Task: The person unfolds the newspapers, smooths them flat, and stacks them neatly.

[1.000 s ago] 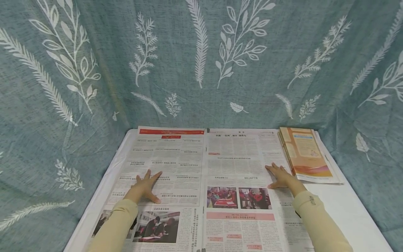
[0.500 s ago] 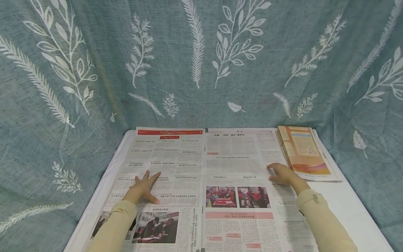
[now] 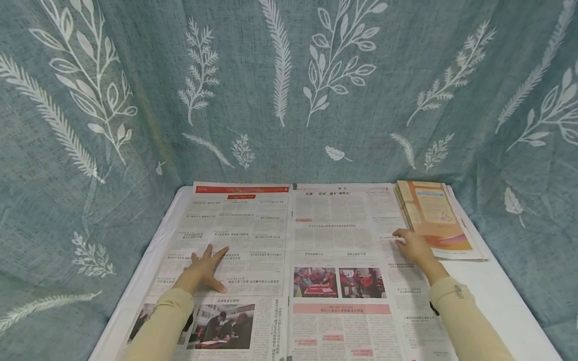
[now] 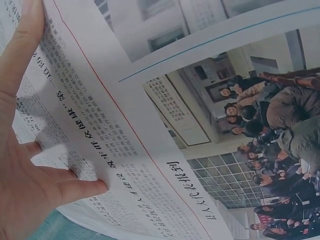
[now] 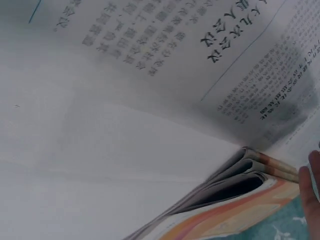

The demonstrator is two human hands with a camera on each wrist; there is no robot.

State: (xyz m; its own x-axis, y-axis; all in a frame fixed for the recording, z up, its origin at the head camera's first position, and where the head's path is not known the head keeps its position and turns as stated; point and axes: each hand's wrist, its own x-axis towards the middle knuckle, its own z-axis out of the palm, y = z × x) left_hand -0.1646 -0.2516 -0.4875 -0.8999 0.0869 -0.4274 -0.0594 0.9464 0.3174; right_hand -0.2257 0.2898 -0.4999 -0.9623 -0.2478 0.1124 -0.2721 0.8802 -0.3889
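A newspaper (image 3: 334, 238) lies spread wide across the white-covered table. My left hand (image 3: 203, 271) rests on its left page, fingers splayed. In the left wrist view, that hand (image 4: 30, 195) shows straight fingers over the printed text, near a large photo. My right hand (image 3: 415, 250) is over the right page's outer side, just left of a stack of folded newspapers (image 3: 442, 220). Its fingers are loosely bent, with nothing seen between them. In the right wrist view, only some fingers (image 5: 312, 185) show at the right edge, close to the folded stack (image 5: 230, 200).
A white table cover (image 3: 510, 316) shows along the right side. Blue-green curtain (image 3: 271, 150) with white leaf prints encloses the back and both sides. The folded stack stands at the far right corner, orange print on top.
My right hand has drawn its spread fingers in and shifted right and slightly away, nearer the folded stack. The left hand stays in place. The head view has shifted slightly.
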